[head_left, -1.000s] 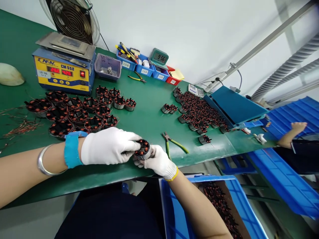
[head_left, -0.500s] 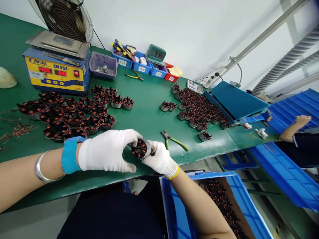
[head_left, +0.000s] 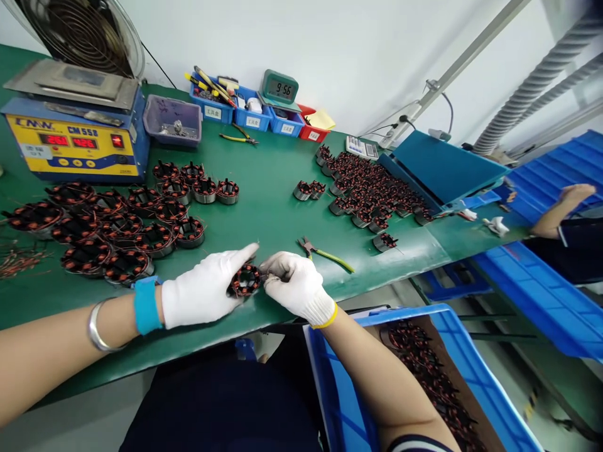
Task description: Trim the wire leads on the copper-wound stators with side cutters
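Held stator (head_left: 247, 290): a copper-wound motor ring, just left of centre, above the near edge of the green surface (head_left: 266, 216); directions below are read from it.
Left hand (head_left: 205, 289): white-gloved, at 9 o'clock; fingers curled around the ring, one digit extended toward 1 o'clock.
Right hand (head_left: 294, 285): white-gloved with a yellow cuff, at 3 o'clock; fingertips pressed together at the ring's edge. Whether they pinch a wire is too small to tell.
Diagonal cutters (head_left: 334, 259): green-handled, lying at 2 o'clock, near the right hand.
Stator cluster (head_left: 154, 238): packed closely, at 10 o'clock.
Stator pair (head_left: 302, 190): side by side, at 1 o'clock.
Large stator batch (head_left: 372, 194): a dense mass at 2 o'clock.
Digital clock (head_left: 280, 86): reads 9:56, just past 12 o'clock.
Blue crate (head_left: 433, 312): at 4 o'clock, below the surface, holding more stators.
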`<state>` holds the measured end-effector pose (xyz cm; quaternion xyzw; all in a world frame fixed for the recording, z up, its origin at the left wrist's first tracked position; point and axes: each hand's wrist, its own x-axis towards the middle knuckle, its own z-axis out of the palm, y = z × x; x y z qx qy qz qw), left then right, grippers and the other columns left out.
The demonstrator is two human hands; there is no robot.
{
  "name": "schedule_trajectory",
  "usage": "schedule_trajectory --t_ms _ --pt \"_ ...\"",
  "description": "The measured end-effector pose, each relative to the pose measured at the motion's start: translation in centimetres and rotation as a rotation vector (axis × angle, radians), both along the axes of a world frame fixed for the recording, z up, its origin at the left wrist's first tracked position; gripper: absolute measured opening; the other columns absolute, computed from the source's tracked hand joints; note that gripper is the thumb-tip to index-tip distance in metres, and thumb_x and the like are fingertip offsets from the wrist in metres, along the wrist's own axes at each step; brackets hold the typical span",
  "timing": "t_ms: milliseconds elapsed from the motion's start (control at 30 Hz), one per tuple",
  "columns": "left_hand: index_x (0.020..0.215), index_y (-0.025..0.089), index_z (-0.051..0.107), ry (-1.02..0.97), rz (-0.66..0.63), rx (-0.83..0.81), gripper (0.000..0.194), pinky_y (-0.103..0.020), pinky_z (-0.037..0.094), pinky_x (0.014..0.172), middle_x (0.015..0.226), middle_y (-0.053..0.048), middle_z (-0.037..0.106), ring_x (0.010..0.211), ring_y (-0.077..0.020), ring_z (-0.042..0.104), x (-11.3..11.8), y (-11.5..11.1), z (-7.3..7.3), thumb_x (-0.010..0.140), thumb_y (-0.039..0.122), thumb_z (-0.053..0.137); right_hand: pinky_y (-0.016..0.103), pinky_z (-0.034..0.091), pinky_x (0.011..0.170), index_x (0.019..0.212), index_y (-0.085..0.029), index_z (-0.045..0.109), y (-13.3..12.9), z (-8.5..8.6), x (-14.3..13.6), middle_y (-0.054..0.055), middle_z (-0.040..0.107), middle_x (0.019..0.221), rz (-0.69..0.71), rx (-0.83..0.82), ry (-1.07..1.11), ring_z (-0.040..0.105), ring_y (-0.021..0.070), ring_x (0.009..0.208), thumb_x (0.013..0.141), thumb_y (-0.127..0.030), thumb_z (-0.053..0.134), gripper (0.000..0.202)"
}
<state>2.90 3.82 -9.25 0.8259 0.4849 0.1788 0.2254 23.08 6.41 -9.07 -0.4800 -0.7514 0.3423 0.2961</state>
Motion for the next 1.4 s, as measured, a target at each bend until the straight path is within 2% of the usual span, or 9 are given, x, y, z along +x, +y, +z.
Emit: schedule_trajectory --t_ms 133,233,333,467,700,867,1033,1233,1400 --pt "0.147 0.016 0.017 -0.049 0.171 -0.001 0.114 -0.042 0.046 0.097 0.134 -0.017 0.047 0.117 -0.0326 0.053 0.3 0.1 1.0 0.056 0.055 0.072 0.026 0.052 0.071 0.069 -0.022 0.064 -0.2 -0.3 -0.2 0.001 0.072 0.089 0.007 -0.032 -0.109 0.067 0.0163 0.082 0.069 -0.02 0.059 0.005" --pt "0.146 0.017 0.022 -0.088 0.27 -0.067 0.104 -0.035 0.052 0.078 0.111 -0.01 0.06 0.089 -0.0249 0.064 1.0 -0.2 1.4 0.063 0.06 0.067 0.025 0.051 0.066 0.082 -0.023 0.069 -0.2 0.0 -0.2 -0.001 0.072 0.087 0.03 -0.12 -0.149 0.067 0.016 0.078 0.071 -0.021 0.058 0.016" --pt "0.145 0.018 0.025 -0.072 0.176 -0.063 0.088 -0.033 0.052 0.075 0.1 -0.006 0.064 0.081 -0.0218 0.065 1.0 0.0 1.5 0.071 0.048 0.062 0.026 0.049 0.068 0.087 -0.024 0.071 -0.1 0.6 -0.1 -0.001 0.072 0.088 0.083 -0.118 -0.243 0.066 0.0169 0.08 0.072 -0.022 0.057 0.021" --pt "0.148 0.021 0.014 -0.113 -0.006 -0.077 0.09 -0.032 0.05 0.086 0.111 -0.005 0.064 0.095 -0.0209 0.064 0.0 0.6 1.4 0.072 0.035 0.06 0.027 0.045 0.067 0.084 -0.026 0.071 -0.3 1.4 -0.2 -0.001 0.072 0.087 0.133 -0.086 -0.392 0.065 0.0181 0.081 0.072 -0.027 0.058 0.018" --pt "0.142 0.014 0.031 -0.048 0.247 0.02 0.091 -0.038 0.05 0.088 0.115 -0.012 0.059 0.1 -0.0271 0.061 0.3 0.5 0.1 0.066 0.049 0.068 0.026 0.044 0.067 0.085 -0.027 0.071 0.0 1.2 0.2 -0.002 0.072 0.088 0.154 -0.074 -0.383 0.065 0.0183 0.082 0.073 -0.028 0.059 0.018" --pt "0.145 0.018 0.025 -0.055 0.192 -0.044 0.094 -0.034 0.052 0.084 0.11 -0.008 0.062 0.094 -0.0237 0.064 0.3 0.4 0.1 0.065 0.041 0.069 0.028 0.045 0.068 0.084 -0.024 0.071 1.6 1.2 1.2 0.0 0.072 0.085 -0.082 -0.144 -0.343 0.064 0.0191 0.08 0.075 -0.029 0.06 0.015" --pt "0.147 0.019 0.016 -0.082 0.152 -0.067 0.096 -0.031 0.052 0.08 0.104 -0.005 0.065 0.087 -0.0213 0.066 0.4 0.6 0.4 0.068 0.039 0.066 0.024 0.042 0.06 0.086 -0.023 0.069 1.7 1.1 0.5 -0.001 0.069 0.077 0.101 -0.22 -0.256 0.061 0.0148 0.069 0.078 -0.036 0.06 0.018" --pt "0.148 0.019 0.011 -0.093 0.107 -0.084 0.099 -0.033 0.051 0.084 0.108 -0.006 0.064 0.092 -0.0225 0.065 0.4 0.9 0.4 0.068 0.039 0.066 0.03 0.042 0.066 0.082 -0.023 0.067 1.4 1.3 0.1 0.002 0.069 0.082 -0.141 -0.065 -0.456 0.062 0.0206 0.078 0.079 -0.043 0.057 0.022" --pt "0.149 0.017 -0.006 -0.105 0.087 -0.101 0.107 -0.036 0.052 0.076 0.114 -0.011 0.061 0.088 -0.0255 0.066 0.3 1.1 -0.1 0.07 0.042 0.063 0.029 0.045 0.069 0.098 -0.028 0.067 1.4 1.4 -1.7 -0.001 0.07 0.095 0.025 -0.152 -0.218 0.063 0.0189 0.083 0.075 -0.05 0.064 0.031"
